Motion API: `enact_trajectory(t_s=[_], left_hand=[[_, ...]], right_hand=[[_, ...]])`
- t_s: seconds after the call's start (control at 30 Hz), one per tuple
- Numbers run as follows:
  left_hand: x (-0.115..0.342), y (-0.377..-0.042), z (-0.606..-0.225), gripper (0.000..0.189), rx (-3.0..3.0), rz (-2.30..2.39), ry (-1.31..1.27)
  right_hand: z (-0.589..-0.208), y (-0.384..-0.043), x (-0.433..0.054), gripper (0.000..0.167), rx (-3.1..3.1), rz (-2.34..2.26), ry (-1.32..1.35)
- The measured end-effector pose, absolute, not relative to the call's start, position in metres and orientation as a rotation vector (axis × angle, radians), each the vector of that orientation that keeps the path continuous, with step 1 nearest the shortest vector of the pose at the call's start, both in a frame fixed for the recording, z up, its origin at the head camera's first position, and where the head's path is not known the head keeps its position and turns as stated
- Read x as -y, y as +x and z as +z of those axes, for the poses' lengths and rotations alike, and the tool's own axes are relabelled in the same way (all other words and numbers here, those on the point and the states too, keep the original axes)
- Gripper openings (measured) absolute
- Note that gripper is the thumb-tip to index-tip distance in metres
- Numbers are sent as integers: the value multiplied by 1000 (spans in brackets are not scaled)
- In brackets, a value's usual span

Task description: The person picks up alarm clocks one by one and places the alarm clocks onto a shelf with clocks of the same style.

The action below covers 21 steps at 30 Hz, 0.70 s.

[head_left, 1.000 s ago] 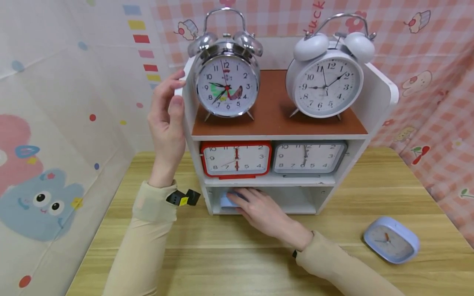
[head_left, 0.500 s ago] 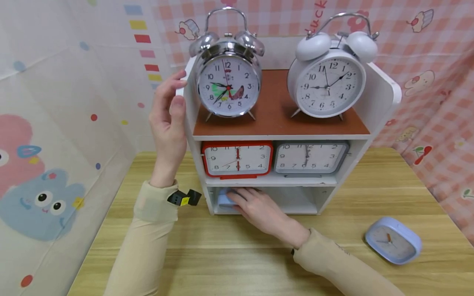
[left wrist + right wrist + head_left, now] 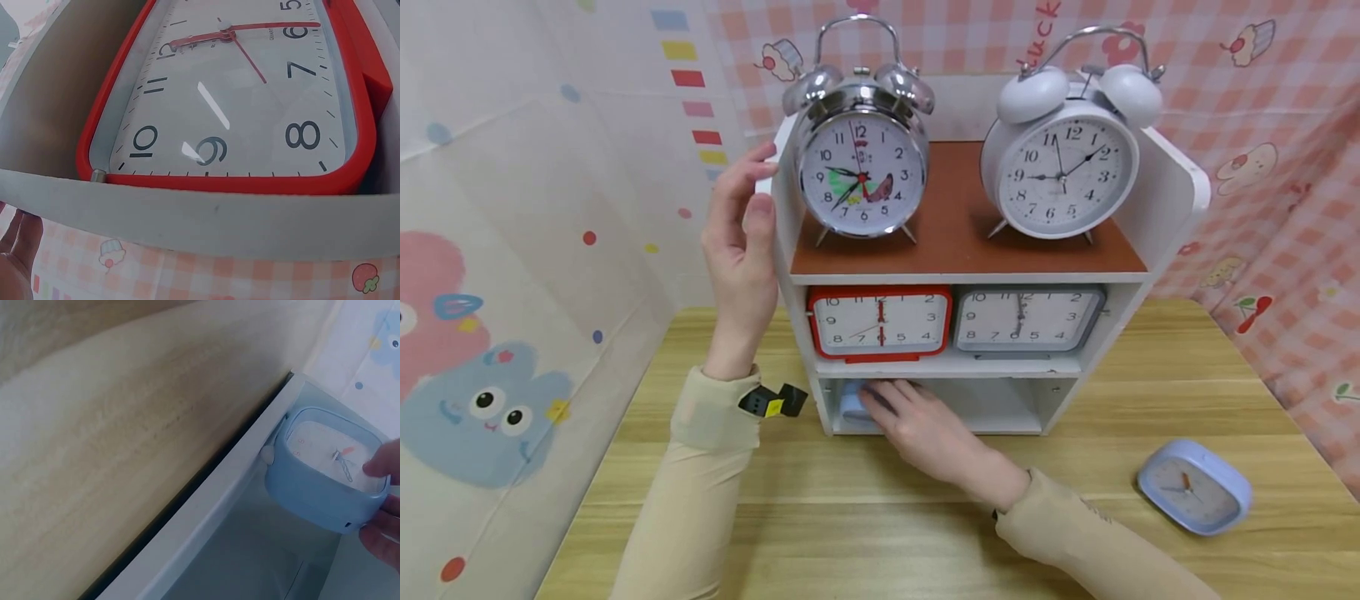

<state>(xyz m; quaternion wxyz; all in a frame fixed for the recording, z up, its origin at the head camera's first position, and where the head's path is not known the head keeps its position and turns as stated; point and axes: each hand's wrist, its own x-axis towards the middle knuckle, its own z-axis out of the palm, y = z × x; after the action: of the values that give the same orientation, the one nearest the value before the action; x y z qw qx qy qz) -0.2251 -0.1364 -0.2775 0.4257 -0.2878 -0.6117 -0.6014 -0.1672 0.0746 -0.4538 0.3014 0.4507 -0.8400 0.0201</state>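
Observation:
In the bottom compartment of a white shelf [image 3: 1048, 404], my right hand [image 3: 928, 429] pinches a small light-blue alarm clock [image 3: 853, 404] at the left end. The right wrist view shows this clock [image 3: 325, 472] with its face tilted up; the thumb lies over the face's edge and fingers [image 3: 384, 534] reach round its side. My left hand [image 3: 737, 242] touches the outer edge of the shelf's left side panel, fingers loosely bent. Close in the left wrist view is a red-framed clock [image 3: 212, 112] behind the panel edge.
On the top board stand a silver twin-bell clock [image 3: 861, 175] and a white twin-bell clock [image 3: 1060, 175]. A red clock [image 3: 880, 322] and a grey clock [image 3: 1028, 321] fill the middle level. Another blue clock [image 3: 1195, 487] lies on the wooden table [image 3: 850, 533] at right.
My right hand has slid the blue clock slightly left, toward the side wall of the bottom compartment. The left hand stays at the side panel.

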Motion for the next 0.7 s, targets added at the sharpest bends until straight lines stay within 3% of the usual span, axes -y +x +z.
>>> enact_trajectory(t_s=[0.7], left_hand=[[138,-226,-278,76,1541,-1499,-723]], right_hand=[[-453,-175,-70,55,2410,1,1150]])
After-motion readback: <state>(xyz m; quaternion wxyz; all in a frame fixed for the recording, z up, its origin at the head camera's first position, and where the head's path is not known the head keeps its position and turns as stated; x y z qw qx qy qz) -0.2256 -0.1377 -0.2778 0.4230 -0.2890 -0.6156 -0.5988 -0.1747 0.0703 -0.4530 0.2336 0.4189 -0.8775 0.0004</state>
